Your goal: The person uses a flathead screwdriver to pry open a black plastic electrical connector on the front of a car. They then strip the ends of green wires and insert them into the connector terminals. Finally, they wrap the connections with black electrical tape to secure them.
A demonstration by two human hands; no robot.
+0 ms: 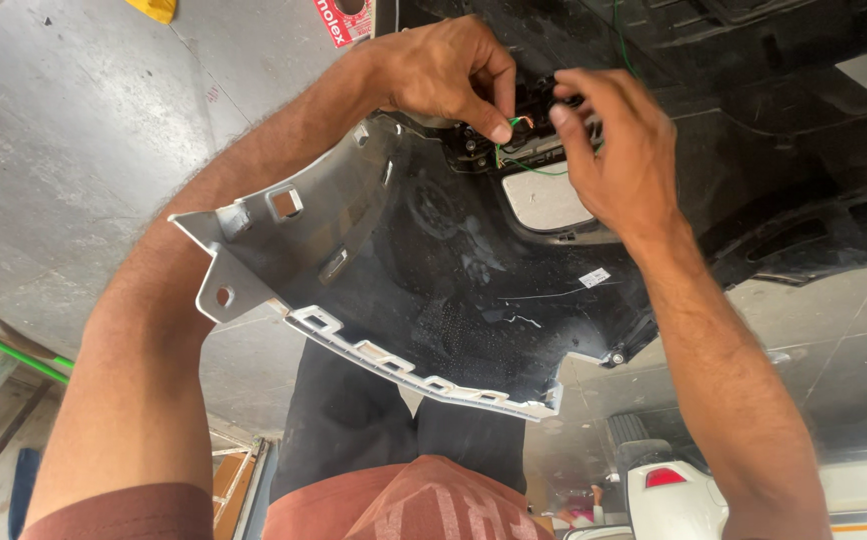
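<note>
Left hand [448, 75]: reaching in from the left over the panel's edge, its thumb and forefinger nearly closed and pinching the thin green and orange wires [520, 123] at their bare ends; the other fingers are curling loosely behind.
Right hand [621, 150]: coming in from the right, fingers bent and partly closed, fingertips touching the small black plastic connector housing [543, 100] just beside the left hand; whether it is truly gripping the housing I cannot tell.
Wires: running from the pinch down in a loose green loop that is lying against the panel, just below the two hands; a further green strand is showing above them.
Panel: a large black moulded plastic car bumper [433, 270], turned so its dull, scuffed inner face is facing the camera, stretching from the centre of the view to the upper right.
Panel edge: a silver-grey painted flange with square slots and a round hole [253, 255] is running along the left and lower border, resting close to the left forearm.
Opening: a pale rounded cut-out [543, 200] is sitting right under the hands.
Sticker: a small white label [594, 277] is lying on the inner face, below the right wrist.
Floor: grey concrete [63, 130] is showing to the left, well apart from the hands.
Lower right: part of a white vehicle with a red lamp [665, 478] is showing beneath the right forearm.
</note>
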